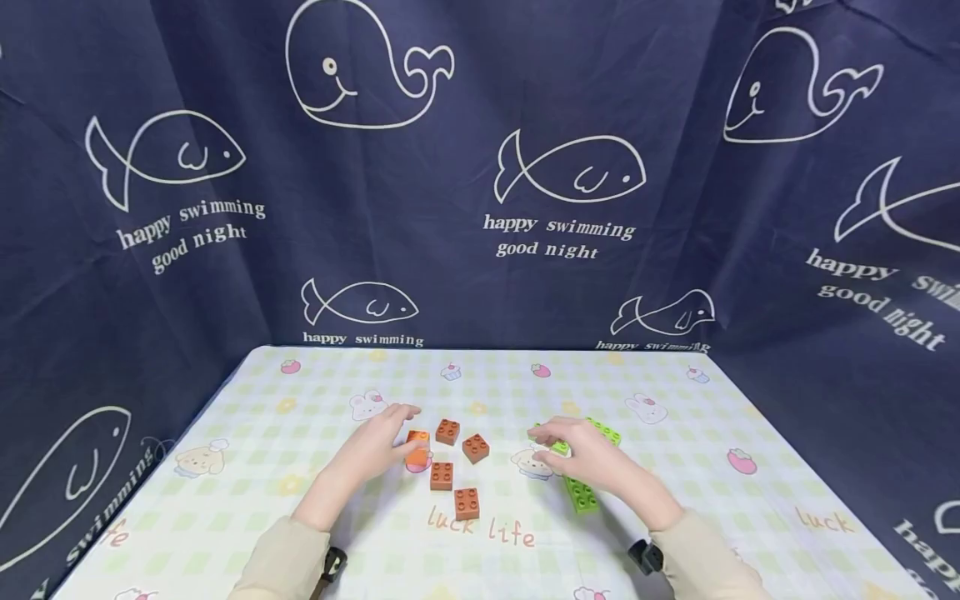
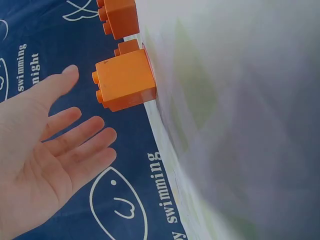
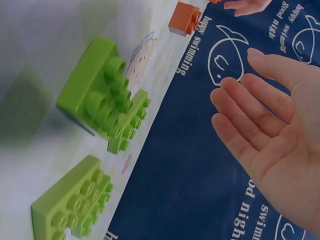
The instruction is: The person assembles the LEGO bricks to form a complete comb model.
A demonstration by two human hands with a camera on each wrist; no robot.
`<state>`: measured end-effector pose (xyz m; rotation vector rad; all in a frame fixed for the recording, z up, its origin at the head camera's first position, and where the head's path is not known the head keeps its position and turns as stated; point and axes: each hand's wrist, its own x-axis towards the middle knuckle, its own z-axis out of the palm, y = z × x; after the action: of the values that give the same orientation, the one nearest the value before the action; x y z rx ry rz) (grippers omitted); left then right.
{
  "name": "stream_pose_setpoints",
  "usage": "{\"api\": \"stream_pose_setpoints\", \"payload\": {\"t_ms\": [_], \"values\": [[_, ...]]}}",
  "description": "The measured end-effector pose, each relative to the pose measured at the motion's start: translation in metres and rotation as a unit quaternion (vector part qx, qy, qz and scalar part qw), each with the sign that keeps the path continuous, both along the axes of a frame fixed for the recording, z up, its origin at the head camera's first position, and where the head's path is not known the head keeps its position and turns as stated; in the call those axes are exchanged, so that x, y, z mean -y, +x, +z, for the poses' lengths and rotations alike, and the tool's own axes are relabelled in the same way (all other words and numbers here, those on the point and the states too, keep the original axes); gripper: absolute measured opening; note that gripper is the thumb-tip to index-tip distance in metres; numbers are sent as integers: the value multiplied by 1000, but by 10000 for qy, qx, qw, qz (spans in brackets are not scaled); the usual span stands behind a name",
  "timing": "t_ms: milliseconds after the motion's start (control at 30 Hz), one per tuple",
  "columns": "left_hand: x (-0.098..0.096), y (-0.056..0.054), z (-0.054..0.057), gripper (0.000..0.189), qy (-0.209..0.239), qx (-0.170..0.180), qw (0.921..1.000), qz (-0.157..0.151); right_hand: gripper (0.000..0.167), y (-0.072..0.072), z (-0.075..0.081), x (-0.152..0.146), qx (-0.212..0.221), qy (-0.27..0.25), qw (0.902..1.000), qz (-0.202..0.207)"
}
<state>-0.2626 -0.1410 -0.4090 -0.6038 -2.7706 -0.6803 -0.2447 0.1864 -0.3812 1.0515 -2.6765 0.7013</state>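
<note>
My left hand (image 1: 381,442) hovers over the left part of the table, fingers spread and holding nothing. Just beside its thumb stands a bright orange toy brick (image 1: 417,452), seen large in the left wrist view too. Reddish-brown square bricks (image 1: 442,476) lie scattered to the right of it, studs up. Over on the right, my right hand (image 1: 583,448) is held above a group of lime-green bricks (image 1: 582,495), partly covering them in the head view. In the right wrist view its fingers are relaxed and apart from the long green brick (image 3: 87,80).
A pale checked cloth with cartoon prints covers the table (image 1: 645,542). Behind it and at both sides hangs a dark blue curtain (image 1: 465,100) with white fish and whale drawings. The brown bricks lie between the two hands.
</note>
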Motion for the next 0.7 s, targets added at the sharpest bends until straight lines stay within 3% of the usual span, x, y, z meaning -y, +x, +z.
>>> {"api": "stream_pose_setpoints", "payload": {"t_ms": [333, 700], "values": [[1, -5, 0, 48, 8, 60, 10000, 9, 28, -3, -6, 14, -6, 134, 9997, 200], [4, -6, -4, 53, 23, 416, 9991, -58, 36, -2, -12, 35, 465, 121, 9983, 333]]}}
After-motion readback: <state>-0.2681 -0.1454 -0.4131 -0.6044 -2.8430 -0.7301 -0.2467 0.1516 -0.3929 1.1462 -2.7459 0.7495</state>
